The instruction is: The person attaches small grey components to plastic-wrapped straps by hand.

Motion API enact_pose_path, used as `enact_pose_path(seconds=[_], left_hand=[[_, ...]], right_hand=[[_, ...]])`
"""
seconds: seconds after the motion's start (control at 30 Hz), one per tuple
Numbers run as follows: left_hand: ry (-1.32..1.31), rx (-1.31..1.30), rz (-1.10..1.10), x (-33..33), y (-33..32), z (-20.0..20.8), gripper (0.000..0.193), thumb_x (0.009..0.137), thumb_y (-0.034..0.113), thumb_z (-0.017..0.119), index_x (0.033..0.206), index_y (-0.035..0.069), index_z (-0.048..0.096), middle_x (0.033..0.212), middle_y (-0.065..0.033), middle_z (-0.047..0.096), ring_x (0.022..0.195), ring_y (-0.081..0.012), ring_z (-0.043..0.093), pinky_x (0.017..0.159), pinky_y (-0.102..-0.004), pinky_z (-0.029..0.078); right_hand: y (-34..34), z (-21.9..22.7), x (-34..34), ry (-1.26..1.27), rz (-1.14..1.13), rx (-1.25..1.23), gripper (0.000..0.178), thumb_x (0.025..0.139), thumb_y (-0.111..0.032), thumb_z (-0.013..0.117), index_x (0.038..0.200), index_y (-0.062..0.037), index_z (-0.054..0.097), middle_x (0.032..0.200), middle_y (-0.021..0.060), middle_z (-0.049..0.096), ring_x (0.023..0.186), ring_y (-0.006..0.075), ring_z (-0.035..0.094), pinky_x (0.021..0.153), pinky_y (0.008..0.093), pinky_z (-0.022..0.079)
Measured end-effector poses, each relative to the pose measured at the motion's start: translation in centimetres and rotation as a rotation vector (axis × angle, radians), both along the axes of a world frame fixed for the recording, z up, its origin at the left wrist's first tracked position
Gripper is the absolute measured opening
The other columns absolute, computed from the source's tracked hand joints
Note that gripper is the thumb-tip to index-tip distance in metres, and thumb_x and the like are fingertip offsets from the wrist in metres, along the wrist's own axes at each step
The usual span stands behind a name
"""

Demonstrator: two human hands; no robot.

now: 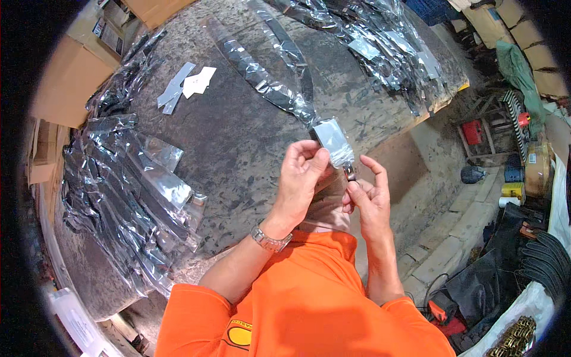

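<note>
A long black belt [259, 80] in clear plastic lies doubled back across the table, its near end raised at the table's front edge. Around that end sits a shiny grey card [334, 143]. My left hand [302, 178], with a metal watch on its wrist, pinches the wrapped belt along the card's left edge. Below the card a small metal buckle [350, 173] sticks out. My right hand [372, 193] holds it between thumb and fingers, the index finger raised beside it.
Plastic-wrapped belts lie piled on the table's left [128, 190] and far right [386, 47]. Loose grey and white cards [184, 83] rest toward the back left. Cardboard boxes [74, 83] stand at left. Black straps [544, 262] and a red-and-black tool [439, 310] are at right.
</note>
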State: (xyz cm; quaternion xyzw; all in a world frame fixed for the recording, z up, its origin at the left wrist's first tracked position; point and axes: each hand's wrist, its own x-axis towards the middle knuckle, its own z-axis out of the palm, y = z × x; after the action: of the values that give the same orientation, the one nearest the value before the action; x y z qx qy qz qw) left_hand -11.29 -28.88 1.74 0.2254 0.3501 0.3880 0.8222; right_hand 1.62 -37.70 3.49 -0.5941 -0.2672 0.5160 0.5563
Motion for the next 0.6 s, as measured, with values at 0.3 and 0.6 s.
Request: enact_pose_path(seconds=[0.3,0.6], left_hand=[[0.100,0.291,0.022,-0.5,-0.7,-0.1,0.024,0.091,0.001,0.066,0.107,0.001,0.049,0.096,-0.0067,0.062,0.085,-0.0101,0.063,0.076,-0.0227,0.054],[0.085,0.202,-0.018,-0.5,-1.5,-0.2,0.037,0.090,0.001,0.067,0.115,0.007,0.041,0.096,-0.0071,0.063,0.081,-0.0103,0.063,0.073,-0.0233,0.055]], right_hand=[[-0.1,0.1,-0.5,-0.094,0.019,-0.009,0.053,0.095,-0.005,0.057,0.142,-0.0085,0.033,0.080,0.0025,0.061,0.067,0.0068,0.057,0.058,0.0197,0.046],[-0.1,0.4,-1.0,-0.108,-0.001,0.020,0.053,0.095,-0.003,0.056,0.142,-0.0081,0.033,0.081,0.0028,0.062,0.067,0.0072,0.057,0.059,0.0210,0.046]])
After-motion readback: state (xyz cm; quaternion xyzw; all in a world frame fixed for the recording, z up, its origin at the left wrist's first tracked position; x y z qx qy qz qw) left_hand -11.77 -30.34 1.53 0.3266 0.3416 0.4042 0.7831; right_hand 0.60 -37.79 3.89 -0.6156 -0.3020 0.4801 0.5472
